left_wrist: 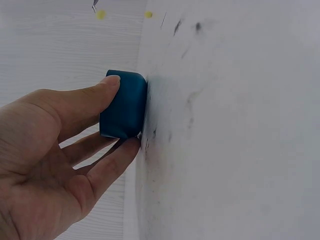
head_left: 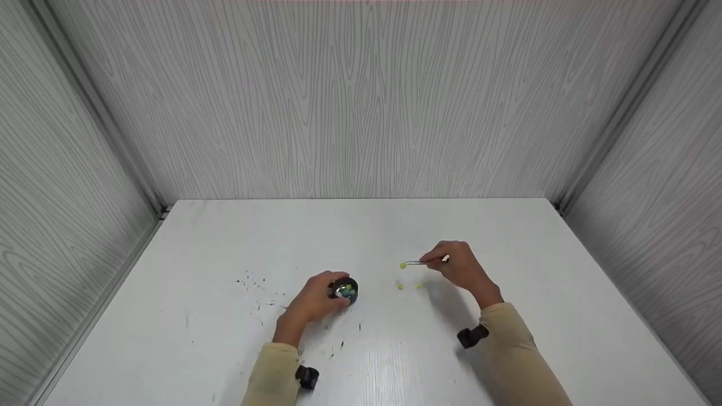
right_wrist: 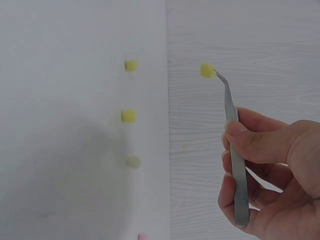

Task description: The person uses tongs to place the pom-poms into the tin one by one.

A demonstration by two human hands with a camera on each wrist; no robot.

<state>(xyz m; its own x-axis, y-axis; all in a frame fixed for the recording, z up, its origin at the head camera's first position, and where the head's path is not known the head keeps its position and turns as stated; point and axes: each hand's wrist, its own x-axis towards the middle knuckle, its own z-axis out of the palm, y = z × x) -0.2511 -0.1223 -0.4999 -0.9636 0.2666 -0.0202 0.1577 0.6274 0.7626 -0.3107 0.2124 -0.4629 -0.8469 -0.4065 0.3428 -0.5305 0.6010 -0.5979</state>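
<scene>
My left hand (head_left: 318,298) grips a small blue cup (head_left: 353,282) that stands on the white table. Thumb and fingers reach around its sides, and in the left wrist view the cup's outer wall (left_wrist: 127,105) shows glossy blue. Several small green, yellow and pale beads (head_left: 347,292) lie inside it. To the right, my right hand (head_left: 458,265) pinches silver bent-tip tweezers (right_wrist: 237,170). A yellow bead (right_wrist: 206,70) is at the tweezers' tip, held above the table. Below it, two yellow beads (right_wrist: 128,116) rest on the tabletop, near a paler bead (right_wrist: 133,162).
The white table (head_left: 361,231) carries dark smudges and specks (head_left: 254,282) around the left hand. A bit of something pink (right_wrist: 143,236) shows at the lower edge of the right wrist view. Grey wood-grain panels (head_left: 355,101) stand behind and on both sides.
</scene>
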